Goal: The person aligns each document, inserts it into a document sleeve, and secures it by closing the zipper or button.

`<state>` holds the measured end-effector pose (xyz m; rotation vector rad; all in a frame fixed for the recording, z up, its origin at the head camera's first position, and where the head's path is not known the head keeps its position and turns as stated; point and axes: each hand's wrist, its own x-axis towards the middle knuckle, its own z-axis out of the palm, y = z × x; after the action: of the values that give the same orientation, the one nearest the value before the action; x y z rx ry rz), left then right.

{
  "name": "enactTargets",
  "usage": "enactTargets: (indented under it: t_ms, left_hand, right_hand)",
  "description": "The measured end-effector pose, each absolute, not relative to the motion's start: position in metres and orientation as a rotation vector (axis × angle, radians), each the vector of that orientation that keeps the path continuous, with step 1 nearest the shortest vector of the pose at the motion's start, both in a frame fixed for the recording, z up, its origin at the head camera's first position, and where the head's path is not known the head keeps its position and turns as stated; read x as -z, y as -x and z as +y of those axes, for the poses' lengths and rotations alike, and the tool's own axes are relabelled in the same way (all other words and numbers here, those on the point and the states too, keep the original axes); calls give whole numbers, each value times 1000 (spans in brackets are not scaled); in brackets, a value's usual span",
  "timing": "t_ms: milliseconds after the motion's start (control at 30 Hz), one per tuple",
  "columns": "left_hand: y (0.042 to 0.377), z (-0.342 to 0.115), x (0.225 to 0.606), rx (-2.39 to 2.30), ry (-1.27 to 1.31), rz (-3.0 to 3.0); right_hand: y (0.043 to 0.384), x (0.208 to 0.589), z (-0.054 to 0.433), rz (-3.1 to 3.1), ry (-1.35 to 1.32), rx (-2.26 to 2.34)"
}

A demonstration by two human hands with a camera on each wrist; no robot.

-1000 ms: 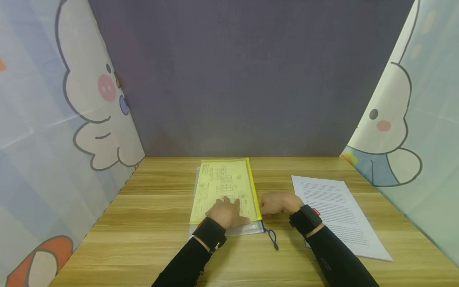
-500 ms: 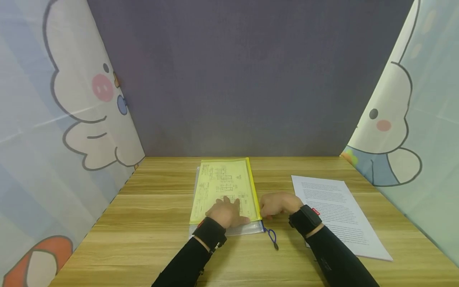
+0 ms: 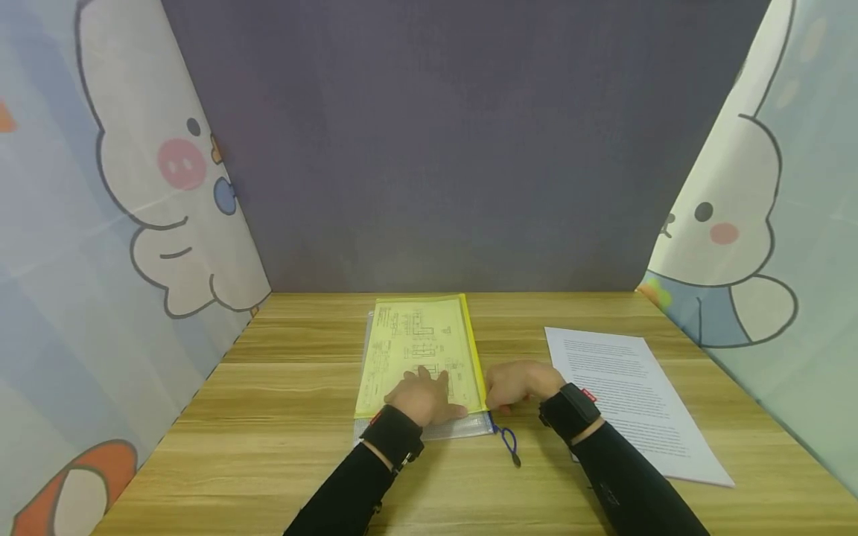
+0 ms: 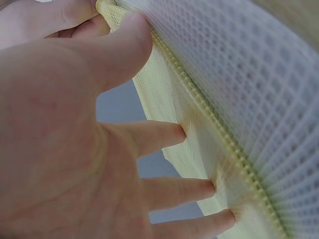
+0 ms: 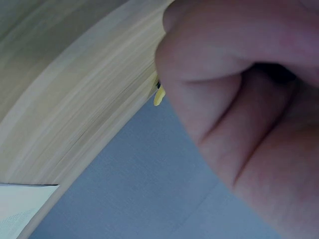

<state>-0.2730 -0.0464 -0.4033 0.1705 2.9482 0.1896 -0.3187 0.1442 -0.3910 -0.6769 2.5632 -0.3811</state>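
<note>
A yellow zipper pouch (image 3: pixel 395 335) with a technical drawing showing in it lies on top of a clear mesh zipper pouch (image 3: pixel 436 430). My left hand (image 3: pixel 424 397) rests on the yellow pouch's lower part with its fingers spread. In the left wrist view its fingertips touch the yellow surface beside a toothed yellow edge (image 4: pixel 214 124). My right hand (image 3: pixel 515 382), fingers curled, pinches the yellow pouch's lower right edge. Its fingertips are mostly hidden; a small yellow tip (image 5: pixel 159 95) shows past them in the right wrist view. The mesh pouch's blue loop pull (image 3: pixel 509 441) lies just below.
Printed white sheets (image 3: pixel 623 394) lie on the wooden table (image 3: pixel 281 417) to the right, partly under the right wrist. A dark grey panel (image 3: pixel 442 149) stands at the back. Curtains with cartoon figures (image 3: pixel 167 171) hang on both sides.
Both hands and the pouches stay nearly in place; the right hand's lower fingers shift slightly at the pouch edge. The side curtains sway.
</note>
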Motion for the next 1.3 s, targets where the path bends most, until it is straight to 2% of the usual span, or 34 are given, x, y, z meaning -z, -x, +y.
enactTargets:
  t_ms: [567, 1300]
  left_hand:
    - [273, -47, 404, -196, -150, 2929]
    - [275, -44, 405, -182, -137, 2930]
  right_hand:
    - [313, 393, 138, 2509, 580, 475]
    - [312, 392, 136, 2513, 581, 436]
